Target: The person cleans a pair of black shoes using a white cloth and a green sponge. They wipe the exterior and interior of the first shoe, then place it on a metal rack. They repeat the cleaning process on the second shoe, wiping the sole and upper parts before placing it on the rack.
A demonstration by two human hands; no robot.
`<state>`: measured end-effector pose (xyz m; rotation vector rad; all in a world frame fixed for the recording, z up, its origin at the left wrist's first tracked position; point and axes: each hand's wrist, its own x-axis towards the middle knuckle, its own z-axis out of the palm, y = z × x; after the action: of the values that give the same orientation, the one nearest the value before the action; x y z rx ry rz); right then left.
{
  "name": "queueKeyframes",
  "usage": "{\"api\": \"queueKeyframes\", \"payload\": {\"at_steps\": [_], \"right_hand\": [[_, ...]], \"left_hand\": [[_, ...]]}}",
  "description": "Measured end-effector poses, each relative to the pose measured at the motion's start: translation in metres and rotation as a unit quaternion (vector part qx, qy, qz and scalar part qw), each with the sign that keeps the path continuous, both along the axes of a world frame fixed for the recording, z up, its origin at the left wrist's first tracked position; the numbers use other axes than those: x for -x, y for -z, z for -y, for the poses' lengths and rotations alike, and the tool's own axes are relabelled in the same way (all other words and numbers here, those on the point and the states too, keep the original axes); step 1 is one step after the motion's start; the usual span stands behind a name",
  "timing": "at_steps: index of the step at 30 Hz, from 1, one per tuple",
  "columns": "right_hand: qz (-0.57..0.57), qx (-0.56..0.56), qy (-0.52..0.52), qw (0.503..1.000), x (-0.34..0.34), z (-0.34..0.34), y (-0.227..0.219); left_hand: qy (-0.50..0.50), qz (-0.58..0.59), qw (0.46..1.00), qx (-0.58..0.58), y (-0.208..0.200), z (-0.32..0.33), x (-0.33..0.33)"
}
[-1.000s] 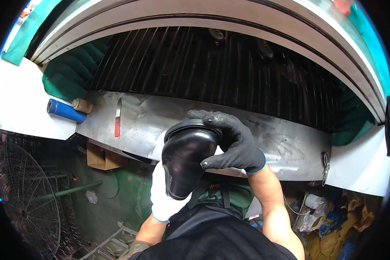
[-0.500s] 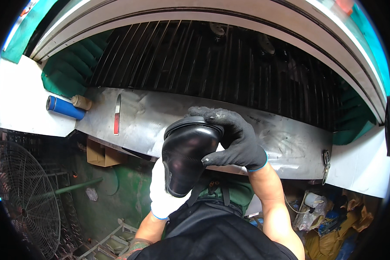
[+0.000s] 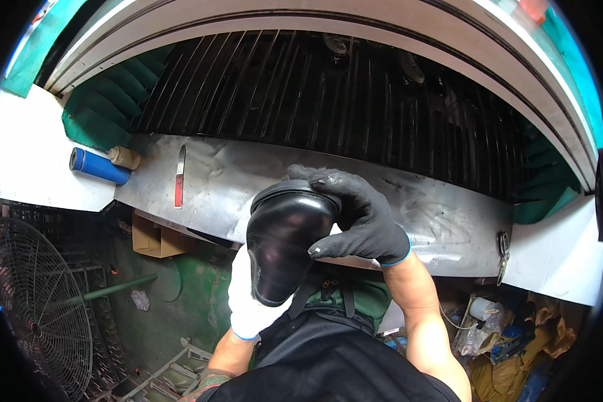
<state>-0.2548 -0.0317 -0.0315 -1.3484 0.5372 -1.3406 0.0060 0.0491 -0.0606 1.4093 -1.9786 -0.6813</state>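
A glossy black leather shoe (image 3: 285, 241) is held in front of my body, above the near edge of the metal ledge. Its rounded toe and sole rim point away from me, and the narrower end tilts down toward my waist. My left hand (image 3: 251, 311), in a white glove, cups the shoe from below and the left; most of its fingers are hidden behind it. In a dark grey glove, my right hand (image 3: 362, 214) grips the toe end, fingers over the sole rim and thumb pressed on the shoe's right side.
A conveyor of dark slats (image 3: 301, 94) runs behind the metal ledge (image 3: 234, 164). On the left are a red-handled knife (image 3: 179, 184), a blue cylinder (image 3: 100, 166) and a tan roll (image 3: 124, 157). A clipper-like tool (image 3: 503, 254) lies right, a fan (image 3: 40, 315) stands lower left.
The shoe and both hands have shifted very slightly left in the picture, along with a small shift of the whole view. My grip looks the same.
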Motion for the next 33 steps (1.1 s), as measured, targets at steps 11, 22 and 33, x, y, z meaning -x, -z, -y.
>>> {"api": "queueKeyframes", "payload": {"at_steps": [11, 22, 33], "right_hand": [[-0.168, -0.053, -0.044, 0.983, -0.017, 0.016, -0.029], [-0.169, -0.077, 0.019, 0.982, -0.030, 0.005, -0.022], [-0.294, -0.114, 0.060, 0.947, -0.035, -0.026, -0.014]], "left_hand": [[0.049, -0.412, 0.863, -0.288, -0.006, -0.004, -0.025], [0.012, -0.507, 0.753, -0.418, 0.007, -0.005, -0.019], [-0.008, -0.652, 0.611, -0.449, -0.021, 0.003, 0.004]]}}
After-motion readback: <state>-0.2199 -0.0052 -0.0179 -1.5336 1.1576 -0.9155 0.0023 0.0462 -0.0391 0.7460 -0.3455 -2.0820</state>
